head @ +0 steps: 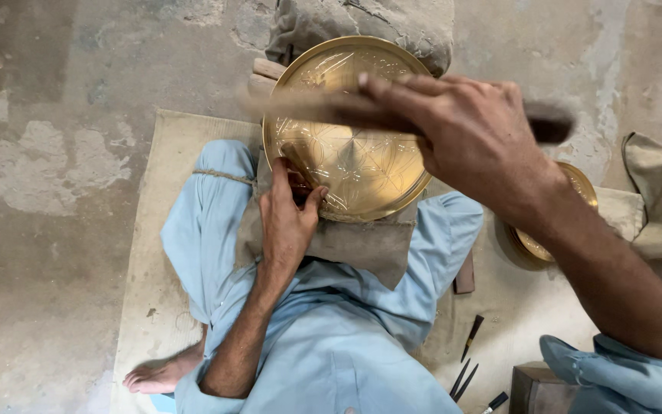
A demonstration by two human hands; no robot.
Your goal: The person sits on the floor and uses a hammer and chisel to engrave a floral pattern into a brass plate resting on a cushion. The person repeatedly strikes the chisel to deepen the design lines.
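Down on the mat (155, 253), a round brass plate (362, 165) leans tilted against the person's knees. Right hand (469, 130) has its fingers wrapped tight around a blurred wooden mallet (549, 123) above it. Left hand (289, 215) pinches a small chisel (294, 162) against the plate's engraved face.

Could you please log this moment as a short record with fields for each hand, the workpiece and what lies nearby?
left hand: pinches a small tool, mostly hidden, tip on the plate's lower edge
right hand: raised over the plate, gripping a blurred wooden mallet
workpiece: round brass plate, engraved, propped on the lap
nearby: second brass plate at the right; dark chisels on the mat
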